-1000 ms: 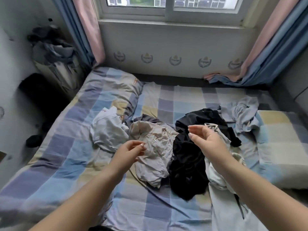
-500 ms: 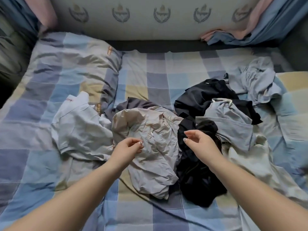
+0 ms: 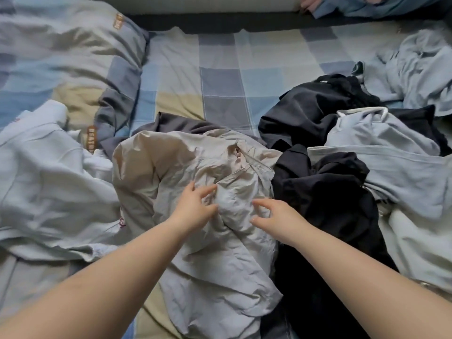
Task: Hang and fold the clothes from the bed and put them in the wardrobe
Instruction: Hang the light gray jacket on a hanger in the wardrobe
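A crumpled beige jacket [image 3: 171,165] with a zip lies in the middle of the checked bed [image 3: 220,77]. My left hand [image 3: 195,209] hovers on its middle with fingers spread and slightly bent, touching the fabric. My right hand [image 3: 276,216] reaches in from the right, fingers spread just over the same jacket. Neither hand has closed on the cloth. A black garment [image 3: 325,196] lies heaped right of the jacket. A pale blue hoodie [image 3: 391,152] lies over it further right.
A white garment [image 3: 46,182] is spread at the left. A checked pillow [image 3: 61,57] sits at the back left. Another pale blue garment [image 3: 415,69] lies at the back right. Curtain ends [image 3: 367,6] pool at the far edge, by the wall.
The view has dropped and moved closer to the bed. Both hands have come down from above the pile onto the beige jacket, fingers spreading.
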The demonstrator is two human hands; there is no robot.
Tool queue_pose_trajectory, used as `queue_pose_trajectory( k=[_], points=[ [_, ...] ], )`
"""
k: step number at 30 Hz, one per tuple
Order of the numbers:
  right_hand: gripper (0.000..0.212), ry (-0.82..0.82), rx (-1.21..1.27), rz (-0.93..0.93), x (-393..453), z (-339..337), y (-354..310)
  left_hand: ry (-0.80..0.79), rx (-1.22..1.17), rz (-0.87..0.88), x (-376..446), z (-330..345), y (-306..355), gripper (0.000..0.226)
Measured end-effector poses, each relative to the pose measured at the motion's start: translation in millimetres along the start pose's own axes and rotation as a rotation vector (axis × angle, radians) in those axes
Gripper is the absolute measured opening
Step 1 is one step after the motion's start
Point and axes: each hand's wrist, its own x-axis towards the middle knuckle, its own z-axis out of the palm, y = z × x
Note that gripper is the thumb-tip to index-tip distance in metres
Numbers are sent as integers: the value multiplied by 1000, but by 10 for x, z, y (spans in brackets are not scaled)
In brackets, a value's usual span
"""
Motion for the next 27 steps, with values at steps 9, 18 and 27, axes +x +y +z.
queue_pose_trajectory(
  k=[9, 18, 27],
  points=[
    [20, 330, 401, 41, -224, 222, -6, 390, -514, -112, -234, -46, -154, 33],
    [30, 13, 630, 58, -1050, -468, -690, -51, -879, -82, -1335, -608, 563, 23],
    [16, 44, 507, -245, -2185, -1460, -1446, -159, -528, 207, -2684, -1021, 1670, 35]
  ],
)
